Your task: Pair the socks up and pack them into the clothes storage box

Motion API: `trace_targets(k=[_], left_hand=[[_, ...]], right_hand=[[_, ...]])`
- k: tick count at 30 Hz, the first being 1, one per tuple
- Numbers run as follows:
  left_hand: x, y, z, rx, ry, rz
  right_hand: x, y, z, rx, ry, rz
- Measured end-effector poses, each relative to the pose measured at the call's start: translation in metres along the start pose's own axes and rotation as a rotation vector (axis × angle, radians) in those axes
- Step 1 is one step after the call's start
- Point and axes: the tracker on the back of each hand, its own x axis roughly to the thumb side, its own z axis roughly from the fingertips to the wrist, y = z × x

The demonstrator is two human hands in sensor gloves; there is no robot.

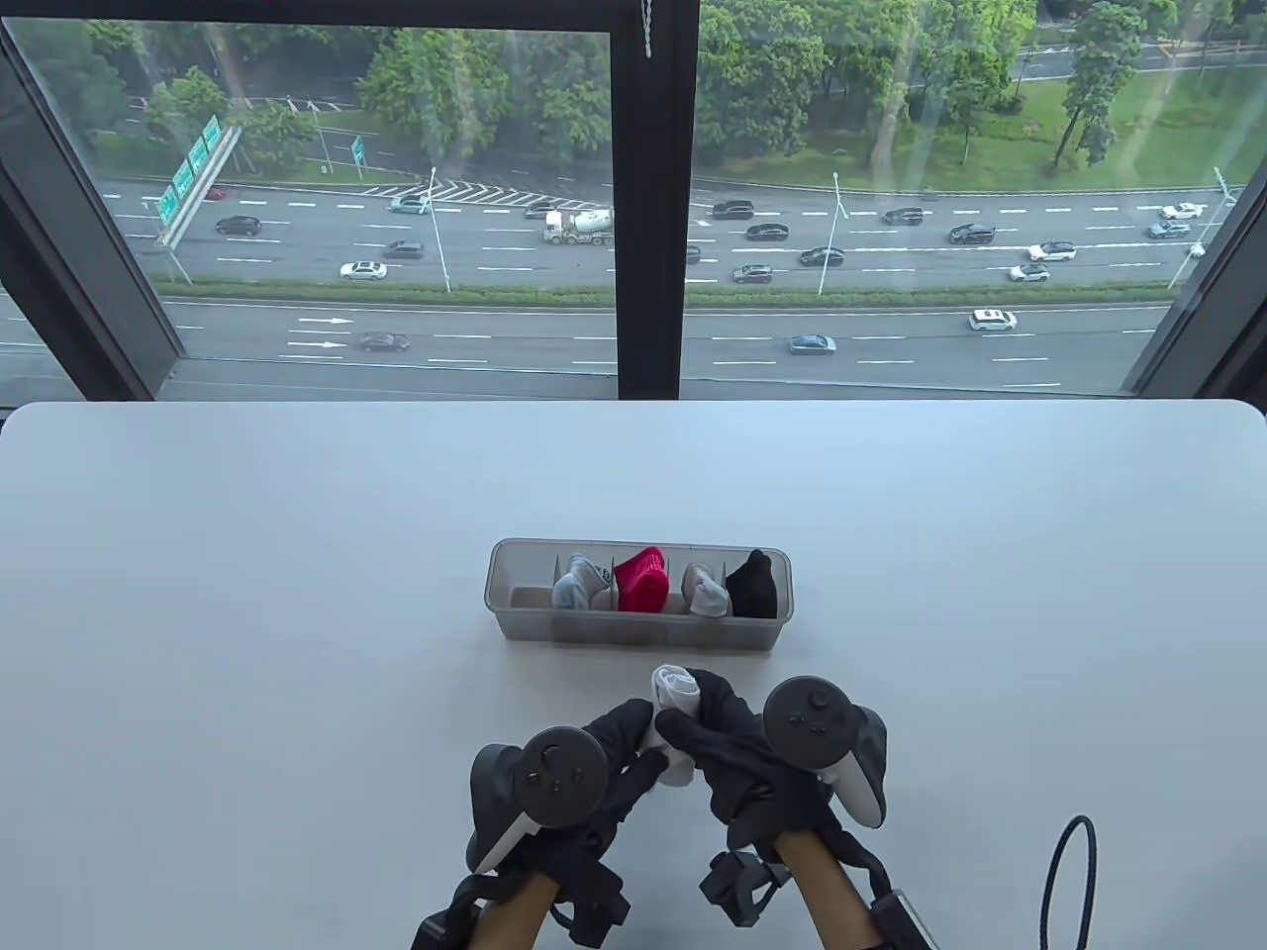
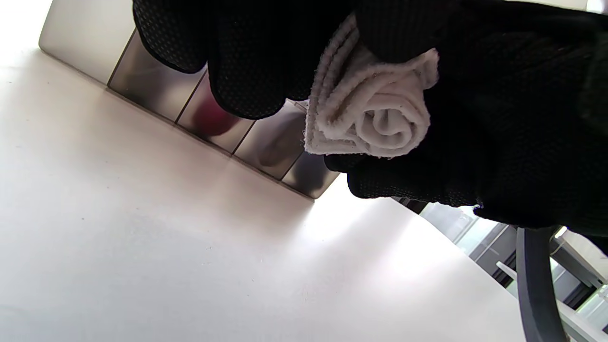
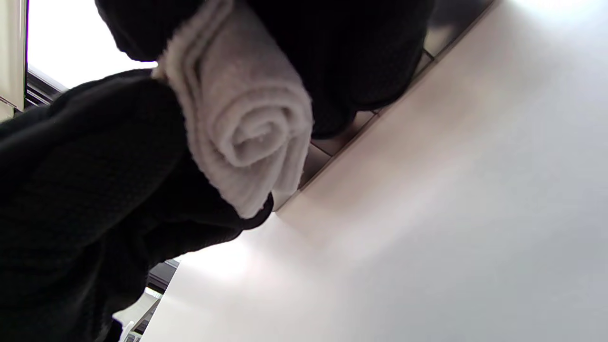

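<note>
A rolled pair of white socks (image 1: pixel 675 705) (image 2: pixel 375 114) (image 3: pixel 247 123) is held between both gloved hands, just in front of the storage box (image 1: pixel 525 621). My left hand (image 1: pixel 633 737) grips its near left side and my right hand (image 1: pixel 708 708) curls over its top and right side. The translucent box has dividers and holds a grey-white pair (image 1: pixel 579 582), a red pair (image 1: pixel 641 581), another grey-white pair (image 1: pixel 707 592) and a black pair (image 1: pixel 754 584). Its leftmost compartment (image 1: pixel 525 584) holds nothing. The roll's spiral end faces both wrist cameras, lifted off the table.
The white table (image 1: pixel 297 594) stretches wide around the box. A black cable loop (image 1: pixel 1069 881) lies near the front right edge. A large window stands behind the table's far edge.
</note>
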Motion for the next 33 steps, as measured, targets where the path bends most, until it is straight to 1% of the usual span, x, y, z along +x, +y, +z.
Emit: trace_targets(k=[2, 5, 6, 8, 9, 10, 12, 14, 16, 18, 19, 21, 23, 24, 26, 28, 29, 33], left_hand=[[0.0, 0.0, -0.001, 0.005, 0.002, 0.067], [-0.002, 0.004, 0.0, 0.07, 0.026, 0.099], [-0.003, 0.005, -0.001, 0.073, 0.034, 0.114], [-0.01, 0.01, 0.0, 0.089, 0.078, 0.158], [-0.013, 0.011, 0.0, 0.09, 0.092, 0.172], [-0.015, 0.011, 0.0, 0.086, 0.095, 0.198], [-0.015, 0.01, 0.0, 0.08, 0.083, 0.225], [-0.014, 0.01, 0.0, 0.074, 0.075, 0.211], [-0.018, 0.013, 0.001, 0.083, 0.058, 0.279], [-0.02, 0.016, 0.003, 0.096, 0.057, 0.33], [-0.018, 0.018, 0.004, 0.1, 0.057, 0.331], [-0.015, 0.018, 0.004, 0.093, 0.043, 0.317], [-0.014, 0.016, 0.003, 0.068, 0.029, 0.304], [-0.014, 0.016, 0.002, 0.061, 0.029, 0.304], [-0.016, 0.016, 0.001, 0.032, 0.026, 0.329], [-0.016, 0.018, 0.003, 0.047, 0.021, 0.347], [-0.015, 0.019, 0.003, 0.048, 0.013, 0.342], [-0.004, 0.019, 0.007, 0.051, -0.02, 0.251]], right_hand=[[0.001, 0.0, 0.002, -0.049, 0.022, -0.056], [0.004, 0.002, 0.005, -0.072, 0.014, -0.124], [0.004, 0.002, 0.005, -0.058, 0.003, -0.129], [0.004, 0.005, 0.003, 0.065, -0.084, -0.184], [0.005, 0.006, 0.003, 0.108, -0.095, -0.212], [0.005, 0.007, 0.003, 0.121, -0.081, -0.227], [0.007, 0.01, 0.004, 0.105, -0.059, -0.212], [0.008, 0.011, 0.006, 0.094, -0.057, -0.204], [0.008, 0.008, 0.006, 0.083, -0.099, -0.157], [0.011, 0.006, 0.006, 0.089, -0.104, -0.185], [0.011, 0.006, 0.005, 0.078, -0.094, -0.195], [0.01, 0.006, 0.003, 0.107, -0.086, -0.207], [0.009, 0.005, 0.003, 0.091, -0.081, -0.188], [0.007, 0.004, 0.002, 0.103, -0.087, -0.177], [0.006, 0.003, 0.003, 0.097, -0.088, -0.185], [0.007, 0.002, 0.002, 0.094, -0.089, -0.177], [0.009, 0.002, 0.002, 0.094, -0.09, -0.158], [0.011, 0.001, 0.002, 0.034, -0.093, -0.005]])
